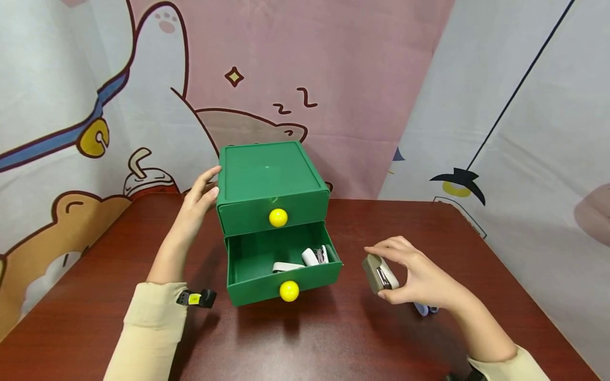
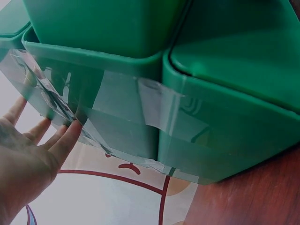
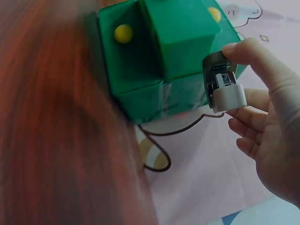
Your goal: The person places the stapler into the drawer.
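A green drawer box with yellow ball knobs stands on the table, its lower drawer pulled out. In that drawer lie a flat white item and a white piece with metal parts. My left hand touches the box's left side; in the left wrist view its fingers are spread against the clear-taped wall. To the right of the drawer, my right hand pinches a small beige-brown and white stapler between thumb and fingers, above the table. The right wrist view shows the stapler's metal inner part.
Partly hidden behind my right hand, a small purple-blue object lies on the reddish-brown table. A cartoon-printed cloth hangs behind the table and along its sides.
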The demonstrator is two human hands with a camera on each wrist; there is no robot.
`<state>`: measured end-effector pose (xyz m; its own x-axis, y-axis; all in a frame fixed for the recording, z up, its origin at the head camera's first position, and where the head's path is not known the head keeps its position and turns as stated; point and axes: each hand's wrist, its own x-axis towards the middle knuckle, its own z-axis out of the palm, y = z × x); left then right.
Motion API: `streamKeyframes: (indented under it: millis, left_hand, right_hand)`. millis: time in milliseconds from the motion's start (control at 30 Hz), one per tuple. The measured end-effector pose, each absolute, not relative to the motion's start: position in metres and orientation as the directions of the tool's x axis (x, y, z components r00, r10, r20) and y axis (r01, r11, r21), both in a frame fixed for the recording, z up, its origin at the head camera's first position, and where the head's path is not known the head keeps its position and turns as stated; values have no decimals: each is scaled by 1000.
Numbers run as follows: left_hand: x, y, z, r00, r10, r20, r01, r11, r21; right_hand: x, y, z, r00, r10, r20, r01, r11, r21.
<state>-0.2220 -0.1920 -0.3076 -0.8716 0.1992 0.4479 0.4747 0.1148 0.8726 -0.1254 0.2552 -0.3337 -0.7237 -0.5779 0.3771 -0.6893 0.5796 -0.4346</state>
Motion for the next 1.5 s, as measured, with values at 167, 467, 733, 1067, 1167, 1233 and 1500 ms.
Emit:
streamKeyframes:
  millis: [167,467,733,1067,1167,1233,1500]
  left_hand:
    - [-222,-192,-307,-871,202,448,476,116,872]
    - [-221,-192,-307,-873,199,446,474,125,871]
    - [-222,-192,-307,-872,195,448,475,120,872]
    - [-222,-192,-307,-870,203,450,477,112,872]
    - [-222,-192,-307,-869,200,452,478,112,871]
    - [-222,-192,-307,-869,200,453,479,107,871]
    - [-222,-192,-307,-868,200,455,481,107,870]
  right_hand:
    - [-127,245,-323,-693,-590,414,-721,541,-433]
    - [-129,223,-310,-662,-581,472,-747,462,-478]
    - [-131,199,-301,-623,-594,508,-776,388,-497]
    - [-132,167,-295,-578,-583,571,-808,311,-500]
    - [-131,157,-294,-565,-581,586,-817,290,-499]
    - [-130,151,-293,-561,-578,593,-818,279,-503]
    - [-127,126,-289,-539,-555,633,-834,245,-495]
